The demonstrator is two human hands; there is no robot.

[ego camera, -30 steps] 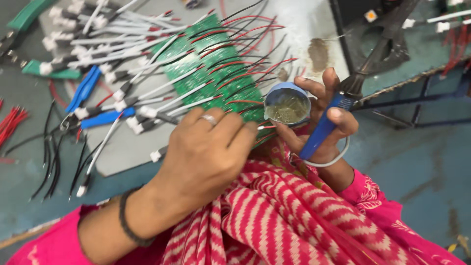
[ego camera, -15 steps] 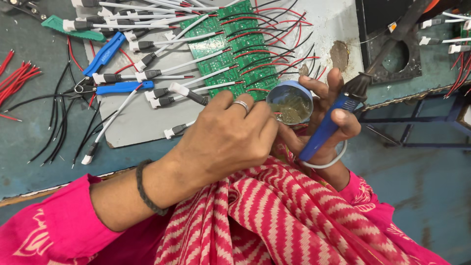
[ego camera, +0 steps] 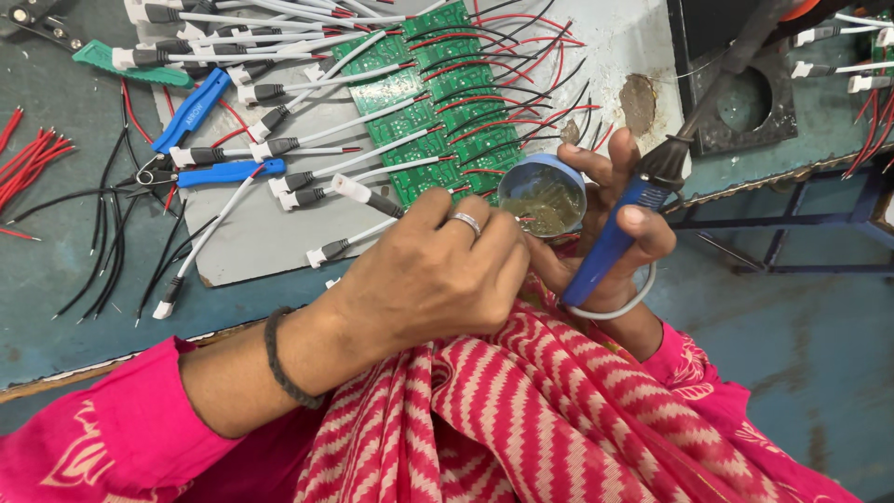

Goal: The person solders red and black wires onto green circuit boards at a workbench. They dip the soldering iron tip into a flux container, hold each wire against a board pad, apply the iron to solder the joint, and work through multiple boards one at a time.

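Left hand [ego camera: 438, 275] pinches a white-sleeved wire [ego camera: 368, 197] at the flux tin [ego camera: 542, 196]; right hand [ego camera: 605, 224] grips tin and blue soldering iron [ego camera: 610, 244].

Head camera, looking down, close above lap

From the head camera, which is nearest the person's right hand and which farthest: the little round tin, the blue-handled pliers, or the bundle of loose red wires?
From the right hand:
1. Round tin, held in its fingers.
2. Blue-handled pliers, up-left on the grey board.
3. Loose red wires, far left edge.
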